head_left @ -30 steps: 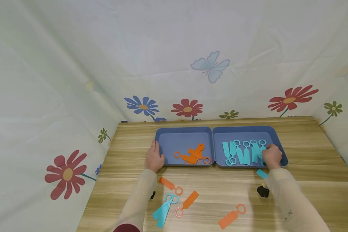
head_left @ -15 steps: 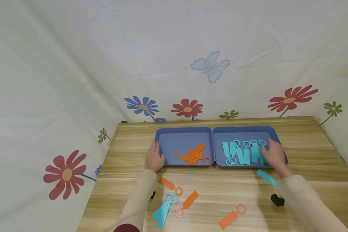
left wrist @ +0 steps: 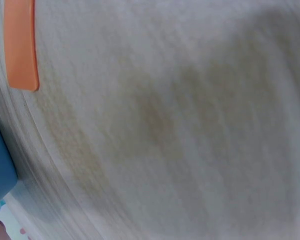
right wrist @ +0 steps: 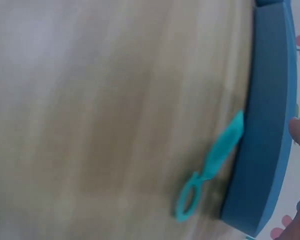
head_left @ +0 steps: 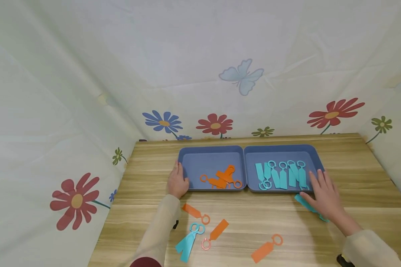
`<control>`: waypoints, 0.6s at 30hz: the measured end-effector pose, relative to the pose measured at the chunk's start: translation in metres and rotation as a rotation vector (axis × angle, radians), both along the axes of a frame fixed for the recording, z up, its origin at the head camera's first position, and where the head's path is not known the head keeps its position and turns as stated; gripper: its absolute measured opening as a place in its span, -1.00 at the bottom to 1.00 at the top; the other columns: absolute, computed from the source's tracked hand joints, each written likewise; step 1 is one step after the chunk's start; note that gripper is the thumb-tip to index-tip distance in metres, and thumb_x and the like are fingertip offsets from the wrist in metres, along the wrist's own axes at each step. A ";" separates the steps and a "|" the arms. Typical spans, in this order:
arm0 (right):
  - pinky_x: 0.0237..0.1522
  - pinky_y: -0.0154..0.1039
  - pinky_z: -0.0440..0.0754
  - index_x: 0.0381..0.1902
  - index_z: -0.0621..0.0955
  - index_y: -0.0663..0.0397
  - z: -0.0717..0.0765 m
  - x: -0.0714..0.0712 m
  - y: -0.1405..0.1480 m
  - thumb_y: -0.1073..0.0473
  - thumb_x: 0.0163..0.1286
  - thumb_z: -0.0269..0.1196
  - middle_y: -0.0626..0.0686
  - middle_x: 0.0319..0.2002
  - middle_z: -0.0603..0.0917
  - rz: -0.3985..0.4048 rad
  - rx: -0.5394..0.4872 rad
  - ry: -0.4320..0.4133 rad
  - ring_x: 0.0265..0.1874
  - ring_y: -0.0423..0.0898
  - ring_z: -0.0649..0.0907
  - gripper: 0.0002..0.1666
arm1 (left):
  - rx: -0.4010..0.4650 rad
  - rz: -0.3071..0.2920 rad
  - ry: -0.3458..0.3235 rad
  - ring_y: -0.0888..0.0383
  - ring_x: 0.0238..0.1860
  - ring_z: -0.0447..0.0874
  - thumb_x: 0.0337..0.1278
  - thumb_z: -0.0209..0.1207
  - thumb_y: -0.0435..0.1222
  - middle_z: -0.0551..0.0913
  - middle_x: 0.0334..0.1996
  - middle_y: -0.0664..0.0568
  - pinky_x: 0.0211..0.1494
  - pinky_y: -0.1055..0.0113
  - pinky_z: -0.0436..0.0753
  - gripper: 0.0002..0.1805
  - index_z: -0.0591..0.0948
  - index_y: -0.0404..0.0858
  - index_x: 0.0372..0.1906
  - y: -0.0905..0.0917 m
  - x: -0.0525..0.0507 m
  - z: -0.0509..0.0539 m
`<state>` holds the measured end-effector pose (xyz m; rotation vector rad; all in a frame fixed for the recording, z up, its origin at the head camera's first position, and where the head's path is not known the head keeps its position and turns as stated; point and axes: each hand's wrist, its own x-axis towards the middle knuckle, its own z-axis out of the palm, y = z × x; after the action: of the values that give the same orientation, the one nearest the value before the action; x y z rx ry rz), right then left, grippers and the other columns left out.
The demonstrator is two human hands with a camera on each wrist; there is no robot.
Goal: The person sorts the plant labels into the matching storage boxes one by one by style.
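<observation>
In the head view, the left hand [head_left: 178, 183] rests against the left side of a blue tray [head_left: 207, 150] that holds several orange tags [head_left: 226, 176]. The right hand [head_left: 326, 195], its fingers spread, is at the front right corner of a second blue tray [head_left: 277, 149], in which several turquoise tags [head_left: 283, 177] lie. Partly under the right hand, a turquoise tag [head_left: 304, 202] lies on the table outside the tray; the right wrist view shows this tag [right wrist: 222, 150] beside the tray wall [right wrist: 264, 110]. Whether the right fingers touch the tray is unclear.
On the wooden table [head_left: 240, 222] in front of the trays lie orange tags [head_left: 218, 230] and a pair of overlapping turquoise tags [head_left: 188, 244]. Another orange tag [head_left: 262, 253] is nearer the front. A flower-printed white sheet [head_left: 187, 74] stands behind the table.
My right hand has let go of the turquoise tag in the right tray, its fingers have spread, and it has moved right and toward the front. The left hand has stayed at the left tray.
</observation>
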<state>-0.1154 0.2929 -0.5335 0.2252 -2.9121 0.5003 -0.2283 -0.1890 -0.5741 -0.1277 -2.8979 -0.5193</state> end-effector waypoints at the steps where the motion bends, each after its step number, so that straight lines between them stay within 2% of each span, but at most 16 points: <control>1: 0.07 0.40 0.00 0.33 0.01 0.31 -0.002 0.003 0.000 -0.14 0.18 0.12 0.47 0.28 -0.03 -0.004 0.009 0.004 0.32 0.29 -0.17 -0.03 | -0.005 -0.001 0.002 -0.11 0.28 0.17 -0.12 -0.01 -0.29 0.11 0.31 -0.24 0.30 0.14 0.23 -0.27 0.15 -0.47 0.27 0.000 0.000 -0.001; 7: 0.07 0.36 0.04 0.29 0.02 0.43 -0.014 0.021 -0.005 -0.16 0.19 0.09 0.49 0.27 0.01 -0.036 0.065 -0.014 0.30 0.32 -0.06 -0.01 | -0.003 -0.003 0.026 -0.11 0.27 0.19 -0.13 -0.01 -0.28 0.13 0.30 -0.25 0.28 0.14 0.24 -0.27 0.17 -0.47 0.26 -0.001 -0.001 -0.003; 12: 0.02 0.36 0.11 0.26 0.08 0.49 -0.024 0.031 -0.012 -0.18 0.20 0.07 0.49 0.25 0.06 -0.033 0.100 -0.038 0.29 0.32 0.00 -0.03 | 0.004 -0.001 0.038 -0.11 0.26 0.20 -0.14 -0.02 -0.28 0.14 0.30 -0.25 0.28 0.14 0.25 -0.27 0.18 -0.47 0.26 -0.002 -0.002 -0.004; 18: 0.05 0.37 0.06 0.26 0.08 0.48 -0.028 0.038 -0.019 -0.08 0.22 0.08 0.47 0.27 0.00 -0.086 0.050 0.001 0.31 0.29 -0.08 -0.10 | -0.013 0.004 0.009 -0.09 0.28 0.18 -0.12 -0.03 -0.27 0.11 0.32 -0.22 0.29 0.16 0.23 -0.27 0.16 -0.46 0.27 -0.001 -0.001 -0.003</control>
<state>-0.0771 0.2743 -0.5619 0.1061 -2.9212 0.4136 -0.2295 -0.1904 -0.5770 -0.1263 -2.8923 -0.4982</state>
